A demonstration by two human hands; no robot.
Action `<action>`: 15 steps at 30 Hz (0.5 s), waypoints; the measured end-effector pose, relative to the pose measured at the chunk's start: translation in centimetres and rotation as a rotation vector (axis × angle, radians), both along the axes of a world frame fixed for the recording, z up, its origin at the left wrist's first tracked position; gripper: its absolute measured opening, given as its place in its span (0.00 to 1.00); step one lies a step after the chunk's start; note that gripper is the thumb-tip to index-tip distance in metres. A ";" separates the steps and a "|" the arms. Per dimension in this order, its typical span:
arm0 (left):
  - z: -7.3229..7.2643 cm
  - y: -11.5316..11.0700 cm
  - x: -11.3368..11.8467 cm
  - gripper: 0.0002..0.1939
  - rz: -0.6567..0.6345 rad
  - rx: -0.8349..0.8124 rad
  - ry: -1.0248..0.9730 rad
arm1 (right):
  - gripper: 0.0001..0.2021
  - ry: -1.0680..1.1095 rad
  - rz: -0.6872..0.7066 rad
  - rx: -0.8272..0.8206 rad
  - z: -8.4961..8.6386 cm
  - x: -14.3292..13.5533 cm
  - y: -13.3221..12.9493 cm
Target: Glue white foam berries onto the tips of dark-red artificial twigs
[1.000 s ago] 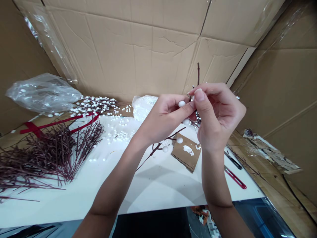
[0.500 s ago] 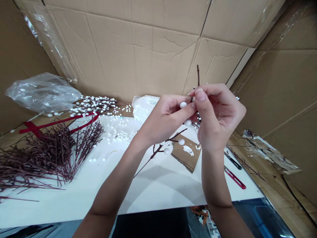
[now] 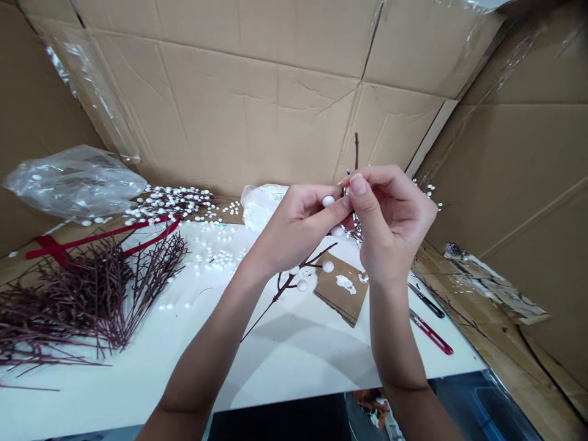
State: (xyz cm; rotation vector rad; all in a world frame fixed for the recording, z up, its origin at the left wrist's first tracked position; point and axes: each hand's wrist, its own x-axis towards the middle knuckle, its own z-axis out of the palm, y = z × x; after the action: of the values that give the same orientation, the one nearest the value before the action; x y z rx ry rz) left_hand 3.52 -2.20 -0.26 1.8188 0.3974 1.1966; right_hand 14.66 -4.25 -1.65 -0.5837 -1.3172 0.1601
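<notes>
My left hand (image 3: 301, 223) and my right hand (image 3: 392, 223) meet above the table, fingertips touching. Both are closed round a brown twig (image 3: 356, 150) whose bare tip rises above them. White balls (image 3: 327, 201) show at my left fingers. Thumb and forefinger of my right hand pinch close to the twig; any small thing between them is hidden. Below my left hand, a forked brown branch (image 3: 285, 286) bears white balls (image 3: 327, 266), its thin stem slanting down to the left. Whether it joins the twig above is hidden by my hand.
Bare brown twigs (image 3: 92, 288) are heaped at left beside a red strap (image 3: 50, 248). Loose white balls (image 3: 220, 257) lie behind, near ball-tipped branches (image 3: 169, 205) and plastic bags (image 3: 76, 180). A cardboard piece (image 3: 335, 297) carries a white smear. Black (image 3: 427, 301) and red snips (image 3: 432, 334) lie at right.
The whole view has shifted slightly, with things appearing a little lower and further left. Both hands keep their hold on the twig, with little change in the fingers.
</notes>
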 end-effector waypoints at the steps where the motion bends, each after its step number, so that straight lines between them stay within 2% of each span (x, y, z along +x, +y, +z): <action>1: 0.0 0.0 0.0 0.18 0.000 0.000 0.003 | 0.04 0.001 0.005 0.003 0.0 0.0 0.0; 9: 0.0 0.2 -0.4 0.15 0.011 0.009 0.042 | 0.04 0.056 0.066 -0.031 0.4 -0.1 0.1; 15: 0.4 -0.1 -0.8 0.17 0.018 -0.017 0.082 | 0.04 0.172 0.282 -0.104 0.2 -0.1 0.2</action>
State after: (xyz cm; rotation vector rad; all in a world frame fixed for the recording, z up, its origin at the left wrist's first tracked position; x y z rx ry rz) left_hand 2.75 -2.27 0.16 1.8575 0.4700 1.1302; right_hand 14.56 -4.08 -1.41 -0.4585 -1.2235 0.5027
